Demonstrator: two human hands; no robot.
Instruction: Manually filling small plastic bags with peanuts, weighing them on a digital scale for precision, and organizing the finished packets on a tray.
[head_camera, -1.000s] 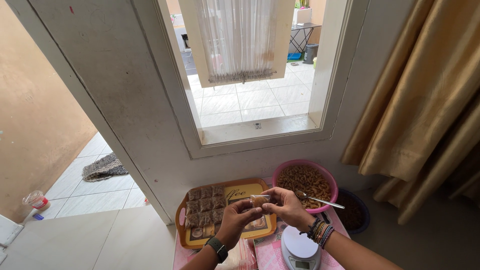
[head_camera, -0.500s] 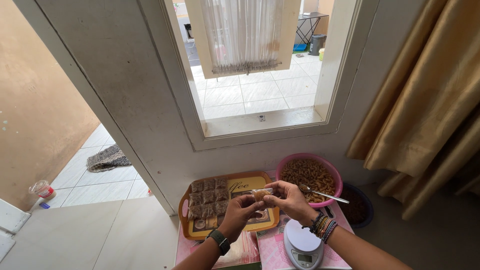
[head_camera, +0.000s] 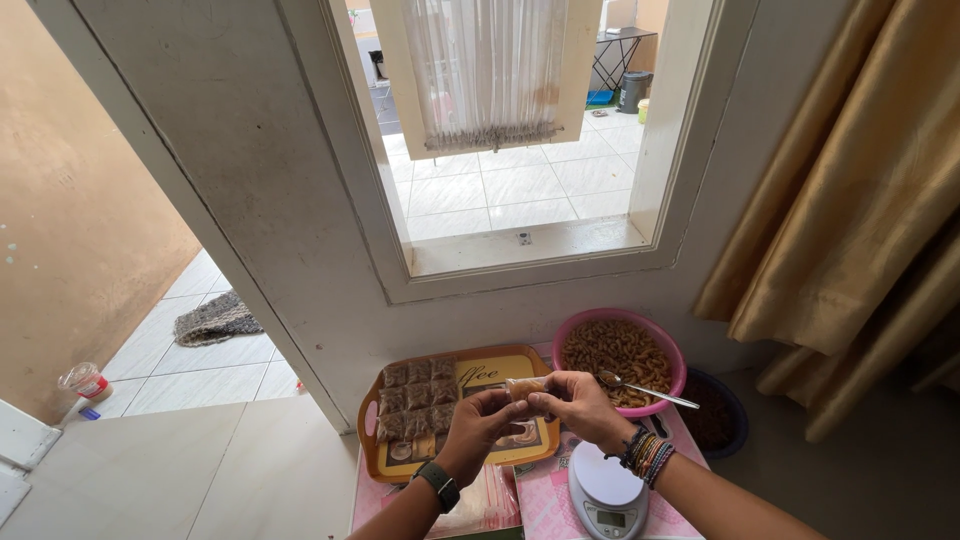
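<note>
Packet (head_camera: 525, 388), small and filled, pinched between left hand (head_camera: 478, 428) and right hand (head_camera: 580, 405) above a yellow tray (head_camera: 497, 373). One pink bowl (head_camera: 620, 355) with one spoon (head_camera: 640, 388), one scale (head_camera: 606, 492); about nine filled packets (head_camera: 415, 398) lie on the tray.

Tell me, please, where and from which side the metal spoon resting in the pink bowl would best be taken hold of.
Probably by the handle end of the spoon. Its scoop end lies among the brown snack pieces in the pink bowl, while the slim handle slants out over the bowl's near right rim, free of everything. Coming from the near right, the right hand could pinch that raised end from above.
</note>
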